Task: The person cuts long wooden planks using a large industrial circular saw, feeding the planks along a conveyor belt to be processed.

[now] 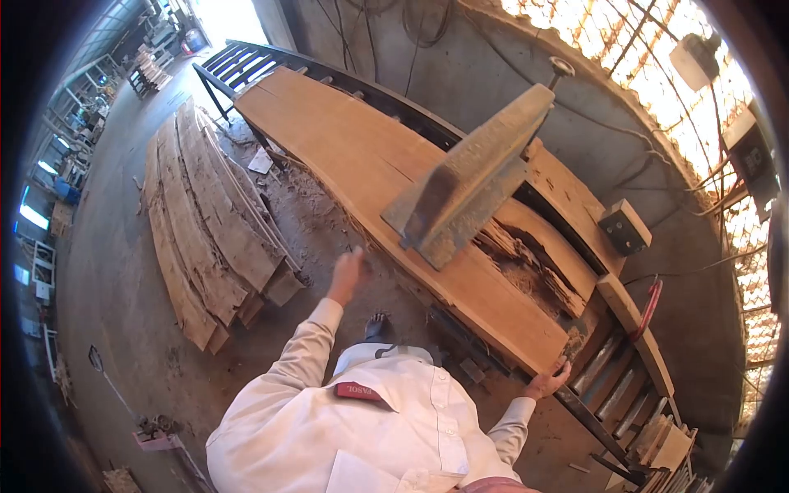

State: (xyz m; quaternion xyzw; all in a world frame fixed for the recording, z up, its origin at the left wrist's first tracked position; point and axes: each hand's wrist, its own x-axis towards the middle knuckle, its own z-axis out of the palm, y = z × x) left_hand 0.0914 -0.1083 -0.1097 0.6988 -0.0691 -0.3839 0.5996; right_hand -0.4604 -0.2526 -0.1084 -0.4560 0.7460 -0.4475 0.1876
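Observation:
A long, thick wooden slab (353, 156) lies along a roller conveyor, one edge wavy and natural. At its near end, my right hand (549, 380) grips the corner, fingers against the end and edge. My left hand (348, 274) hovers beside the slab's near long edge, apart from it; its fingers are smeared by motion and I cannot make out anything in it. A heavy, worn metal machine part (477, 177) stands over the slab's middle. Next to the slab, toward the wall, is a split piece of wood (534, 255) with a dark, ragged crack.
Several rough boards (197, 222) are stacked on the floor at left. Metal rollers (620, 394) show past the slab's near end. A wooden block (625, 226) and a red clamp handle (649, 308) are on the wall side. Sawdust and scraps litter the floor.

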